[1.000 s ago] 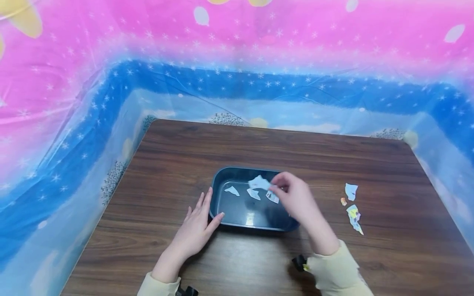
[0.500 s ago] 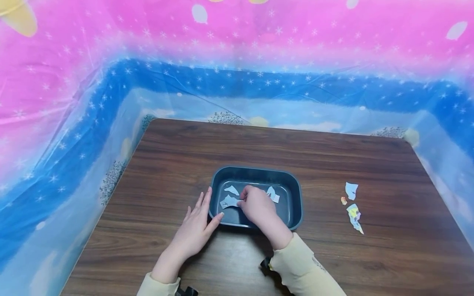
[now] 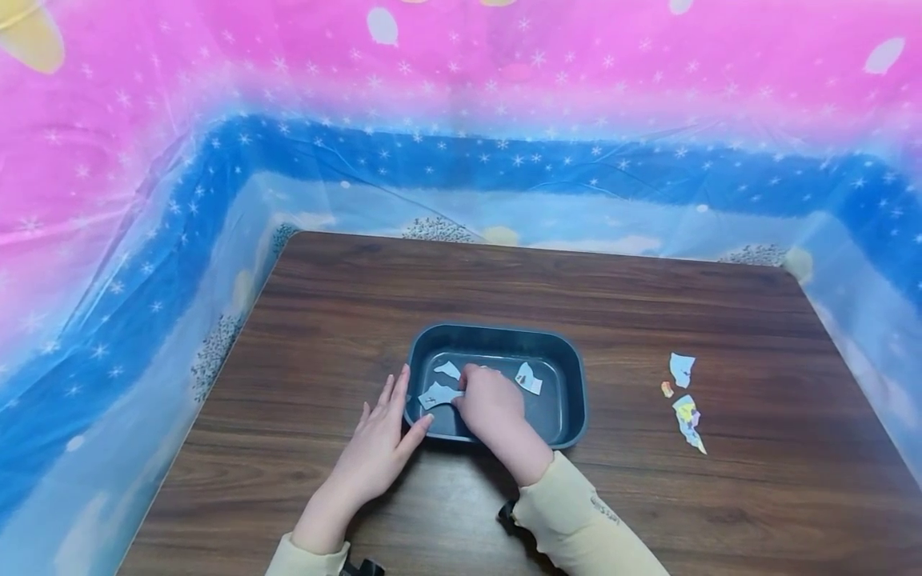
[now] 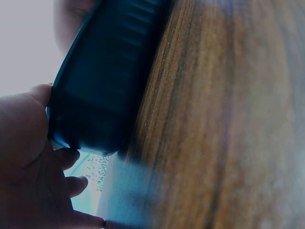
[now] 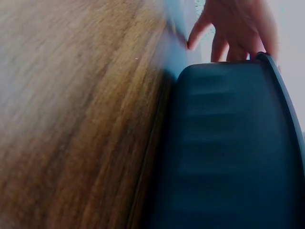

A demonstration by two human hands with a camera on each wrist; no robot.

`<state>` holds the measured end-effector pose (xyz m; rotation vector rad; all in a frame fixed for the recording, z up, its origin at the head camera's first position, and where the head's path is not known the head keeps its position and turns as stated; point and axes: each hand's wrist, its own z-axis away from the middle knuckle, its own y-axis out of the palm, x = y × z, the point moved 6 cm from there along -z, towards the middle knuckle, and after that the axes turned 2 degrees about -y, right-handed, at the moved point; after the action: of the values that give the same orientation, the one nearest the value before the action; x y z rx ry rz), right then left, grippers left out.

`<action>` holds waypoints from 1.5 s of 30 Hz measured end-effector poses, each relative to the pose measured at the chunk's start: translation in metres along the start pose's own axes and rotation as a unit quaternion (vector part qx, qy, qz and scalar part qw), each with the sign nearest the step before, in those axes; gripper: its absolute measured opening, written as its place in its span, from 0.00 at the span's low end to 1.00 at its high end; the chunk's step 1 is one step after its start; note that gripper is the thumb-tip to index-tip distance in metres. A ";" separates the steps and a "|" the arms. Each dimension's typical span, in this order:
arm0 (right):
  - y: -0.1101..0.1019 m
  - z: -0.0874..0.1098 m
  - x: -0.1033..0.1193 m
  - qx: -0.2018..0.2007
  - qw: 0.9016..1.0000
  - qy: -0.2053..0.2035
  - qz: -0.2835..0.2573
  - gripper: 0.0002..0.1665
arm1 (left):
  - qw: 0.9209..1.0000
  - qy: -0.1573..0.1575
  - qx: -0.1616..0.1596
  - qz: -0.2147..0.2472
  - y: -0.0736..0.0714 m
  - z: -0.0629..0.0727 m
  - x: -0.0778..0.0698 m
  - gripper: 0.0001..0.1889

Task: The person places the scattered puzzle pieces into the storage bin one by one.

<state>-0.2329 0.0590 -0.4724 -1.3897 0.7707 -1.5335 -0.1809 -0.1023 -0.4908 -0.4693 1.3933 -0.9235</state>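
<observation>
Nearest the camera, two cream cloth sleeves (image 3: 579,512) with black devices at the wrists reach over the dark brown wood-grain table (image 3: 346,320). The left hand (image 3: 378,456) is where it was a second ago, its grip unclenched: straight fingers along the left side of the deep blue-grey, rounded rectangular box (image 3: 572,392), thumb at the near rim.

Inside the box, the right hand (image 3: 497,408) has shifted leftward and come down; a second ago it was over the box's right side. Its grip pinches the right end of a large, jagged white paper scrap (image 3: 436,396). That scrap extends left from the fingertips, low in the left half of the box; whether it touches the floor I cannot tell. The hand now covers the middle of the box, where another scrap showed.

Just beyond the held scrap lies a small, narrow white paper scrap (image 3: 448,369); right of the hand, a white paper scrap with dark print (image 3: 529,379). Well apart, right of the box, a long yellow-and-purple-marked paper scrap (image 3: 687,424), a tiny orange paper scrap (image 3: 667,390) and a squarish white paper scrap (image 3: 681,370) lie unmoved. Farthest hangs a pink-and-blue snowflake-patterned cloth (image 3: 461,104).
</observation>
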 end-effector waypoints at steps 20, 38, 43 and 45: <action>-0.103 0.043 -0.058 -0.153 0.983 0.005 -0.102 0.13 | 1.000 0.009 -0.009 -0.008 0.000 0.000 -0.001 0.43; -0.116 0.045 -0.264 -0.075 0.972 0.217 -0.057 0.18 | 1.000 0.005 -0.009 -0.005 0.000 0.001 0.000 0.43; -0.110 0.045 -0.280 -0.058 0.968 0.235 -0.057 0.18 | 1.000 0.005 -0.013 -0.002 0.000 0.001 -0.001 0.43; -0.110 0.044 -0.282 -0.058 0.968 0.237 -0.053 0.18 | 1.000 0.004 -0.014 -0.003 0.000 0.000 -0.001 0.43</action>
<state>-0.2228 0.3641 -0.4840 -1.1695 1.1037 -1.9671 -0.1804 -0.1015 -0.4899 -0.4909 1.4140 -0.9123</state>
